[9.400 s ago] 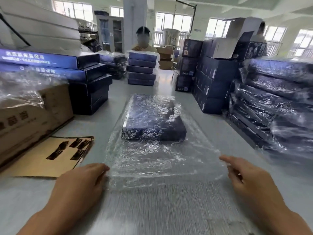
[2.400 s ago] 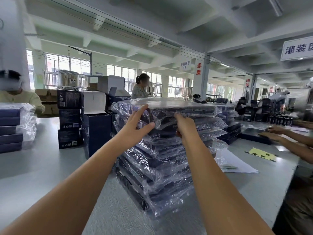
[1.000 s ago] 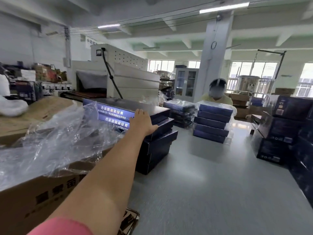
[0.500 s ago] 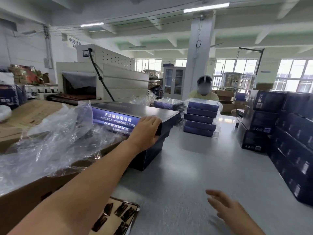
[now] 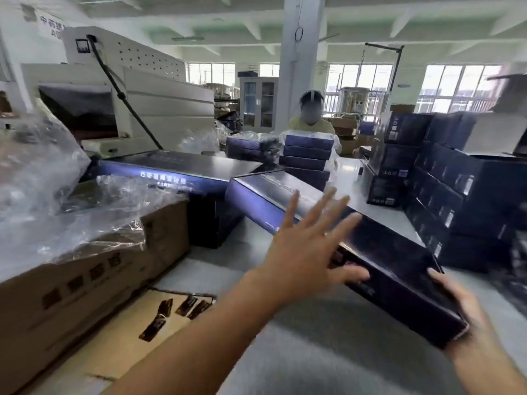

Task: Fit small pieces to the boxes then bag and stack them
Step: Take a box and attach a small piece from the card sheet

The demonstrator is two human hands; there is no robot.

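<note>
Here, a long dark box is held tilted above the grey desk, its near end low at the lower right and its far end raised toward the centre. The right hand clamps the near end of this box, with the thumb lying on the top face and the remaining fingers hidden beneath. The left hand is spread wide with straight fingers in front of the box's long side; the thumb touches that side, while motion blur prevents telling whether the other fingers make contact.

Just behind the far end of the held box stands a stack of dark boxes, whose top box shows a bright blue side with blurred pale lettering. At the left, a brown carton carries crumpled clear plastic film. Beside the carton's base, a flat cardboard sheet lies on the desk with several small dark pieces scattered on it.

At the far side of the desk, bagged boxes are piled in front of a person in a yellow top. Dark cartons are stacked at the right. A white machine stands behind the carton at the left.
</note>
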